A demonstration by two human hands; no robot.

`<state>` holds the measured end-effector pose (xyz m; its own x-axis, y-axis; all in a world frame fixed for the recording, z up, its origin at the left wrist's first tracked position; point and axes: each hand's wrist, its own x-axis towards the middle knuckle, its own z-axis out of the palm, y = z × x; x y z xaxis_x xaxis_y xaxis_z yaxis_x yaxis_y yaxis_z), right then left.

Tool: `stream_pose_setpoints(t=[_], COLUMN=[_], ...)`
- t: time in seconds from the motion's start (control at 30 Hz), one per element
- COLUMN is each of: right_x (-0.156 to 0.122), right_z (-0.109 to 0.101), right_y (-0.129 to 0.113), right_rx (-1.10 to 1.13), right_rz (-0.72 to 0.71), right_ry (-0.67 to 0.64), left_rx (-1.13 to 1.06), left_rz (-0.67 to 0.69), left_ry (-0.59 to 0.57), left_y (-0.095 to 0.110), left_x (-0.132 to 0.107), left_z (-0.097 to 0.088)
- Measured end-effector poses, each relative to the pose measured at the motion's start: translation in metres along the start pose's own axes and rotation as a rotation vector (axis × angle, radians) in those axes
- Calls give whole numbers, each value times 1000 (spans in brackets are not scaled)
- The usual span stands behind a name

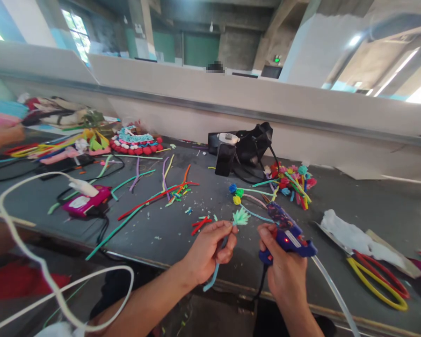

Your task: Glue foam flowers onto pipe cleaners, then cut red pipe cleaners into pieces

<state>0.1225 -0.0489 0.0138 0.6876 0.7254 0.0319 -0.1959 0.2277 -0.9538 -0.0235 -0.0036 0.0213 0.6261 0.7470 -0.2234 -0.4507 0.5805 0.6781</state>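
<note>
Between the closed fingers of my left hand (210, 248) is a pipe-cleaner flower (240, 216), its pale green petals spread at the top and its blue stem hanging below my palm. My right hand (284, 267) grips a dark blue hot glue gun (291, 238) with a lit red light. A clear glue stick (337, 290) trails from the gun's back end. The gun's front lies a little right of the flower, apart from it. Just beyond are finished pipe-cleaner pompoms (236, 199) in blue, green and yellow. Short red pipe-cleaner pieces (200, 225) lie left of the flower.
Loose pipe cleaners (143, 204) cross the dark table. A magenta power strip (87, 201) with a white cable sits left. A phone (225, 159) stands before a black bag (259, 145). Right are a colourful flower bunch (294, 182) and red-yellow handles (379, 281). Another person's hand (3, 138) is far left.
</note>
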Motion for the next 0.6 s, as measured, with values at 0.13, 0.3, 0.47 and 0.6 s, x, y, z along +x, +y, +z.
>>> stream_pose_setpoints(t=[0.13,0.3,0.47,0.6], right_x=[-3,-8,-11,-10], right_z=[2,3,4,1], right_y=[-1,1,-1,1], right_rx=[-50,-73,-125,-214], right_rz=[-29,-14,-70,-205], right_ry=[-8,28,43,53], left_rx=[32,60,118,190], left_rz=[-2,24,58,74], left_ry=[12,40,68,81], left_y=[0,0,-1,-3], left_x=[-1,-2,-3,-3], left_z=[2,4,7,7])
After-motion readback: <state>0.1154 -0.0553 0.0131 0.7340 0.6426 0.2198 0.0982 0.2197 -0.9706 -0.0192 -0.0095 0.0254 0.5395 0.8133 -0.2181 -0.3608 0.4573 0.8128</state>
